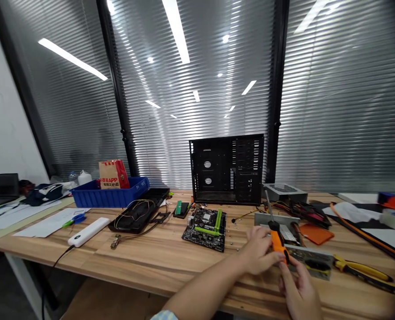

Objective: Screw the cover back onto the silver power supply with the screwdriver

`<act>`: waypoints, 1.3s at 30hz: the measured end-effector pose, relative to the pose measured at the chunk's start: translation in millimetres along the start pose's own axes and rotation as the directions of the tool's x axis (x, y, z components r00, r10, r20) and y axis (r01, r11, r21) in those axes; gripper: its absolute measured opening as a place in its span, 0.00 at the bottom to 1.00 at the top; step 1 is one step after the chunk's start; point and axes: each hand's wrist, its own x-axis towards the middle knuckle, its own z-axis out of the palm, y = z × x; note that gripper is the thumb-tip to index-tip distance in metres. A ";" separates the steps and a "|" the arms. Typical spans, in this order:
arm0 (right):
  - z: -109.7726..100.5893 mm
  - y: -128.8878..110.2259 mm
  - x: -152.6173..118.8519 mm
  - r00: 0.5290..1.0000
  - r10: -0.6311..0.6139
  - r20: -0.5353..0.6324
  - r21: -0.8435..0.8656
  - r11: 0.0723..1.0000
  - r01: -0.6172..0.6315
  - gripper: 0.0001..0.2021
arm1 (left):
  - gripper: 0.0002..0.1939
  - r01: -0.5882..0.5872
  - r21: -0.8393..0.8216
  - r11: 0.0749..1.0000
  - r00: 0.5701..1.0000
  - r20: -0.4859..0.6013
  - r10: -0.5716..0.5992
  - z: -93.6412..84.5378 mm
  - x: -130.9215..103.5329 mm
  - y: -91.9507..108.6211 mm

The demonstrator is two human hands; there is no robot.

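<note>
A screwdriver [278, 242] with an orange and black handle points its shaft up and away from me. My left hand [258, 251] is closed at its handle, thumb lying across the lower part. The thumb and fingers of my right hand [299, 284] pinch the handle's butt end. Beneath and behind both hands lies an opened metal casing [312, 260] with a dark round part and wires, partly covered by the hands. To the left of my left hand rests a motherboard [206, 227] with lime-green slots.
A black computer case [229, 171] stands at the back, beside a grey power supply [286, 193]. Yellow-black pliers [364, 271] and an orange sheet [316, 233] lie right. Leftward are a blue bin [100, 198], a black drive-like frame [139, 213] and a white power strip [89, 232].
</note>
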 end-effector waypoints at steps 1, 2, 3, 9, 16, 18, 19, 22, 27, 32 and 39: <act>-0.6 0.8 0.0 1.000 0.017 0.016 0.002 1.000 -0.017 0.28 | 0.33 -0.012 -0.019 1.000 1.000 -0.013 0.012 0.0 0.0 -1.4; -1.3 1.4 0.0 0.999 0.035 0.033 0.005 0.999 -0.036 0.29 | 0.36 -0.023 -0.040 0.999 0.999 -0.027 0.022 -0.4 -0.1 -2.5; -2.0 1.8 0.0 0.998 0.049 0.048 0.008 0.999 -0.050 0.29 | 0.39 -0.031 -0.063 0.998 0.999 -0.040 0.028 -1.1 -0.2 -3.0; -2.8 4.3 0.8 0.995 0.040 0.087 -0.066 0.997 -0.035 0.28 | 0.38 0.003 -0.224 0.975 0.988 -0.148 -0.037 -8.7 -0.2 2.3; 2.3 -11.8 -3.3 0.981 -0.145 0.129 -0.144 0.976 0.163 0.23 | 0.29 0.067 -0.271 0.960 0.951 -0.273 -0.144 -11.4 5.7 0.6; 3.2 -18.7 -5.2 0.981 -0.142 0.134 -0.135 0.978 0.160 0.21 | 0.25 0.106 -0.283 0.953 0.912 -0.354 -0.207 -14.5 9.1 -2.8; 3.4 -21.5 -6.0 0.982 -0.138 0.130 -0.129 0.979 0.155 0.20 | 0.23 0.146 -0.271 0.951 0.890 -0.383 -0.246 -17.0 10.5 -4.5; 3.2 -26.0 -7.4 0.986 -0.153 0.074 -0.101 0.982 0.160 0.17 | 0.19 0.384 -0.128 0.915 0.823 -0.402 -0.401 -26.8 12.4 -7.4; 2.9 -25.2 -8.1 0.989 -0.149 0.023 0.006 0.989 0.149 0.13 | 0.20 0.629 0.131 0.767 0.759 -0.315 -0.569 -38.4 10.7 -5.1; -13.5 -36.4 -5.6 0.995 -0.102 0.006 0.107 0.989 0.101 0.13 | 0.25 0.672 0.343 0.657 0.736 -0.209 -0.644 -36.6 11.3 0.5; -69.5 -82.3 37.9 0.976 -0.161 -0.147 0.191 0.963 0.188 0.13 | 0.26 0.637 0.513 0.576 0.734 -0.172 -0.658 -29.5 9.9 4.4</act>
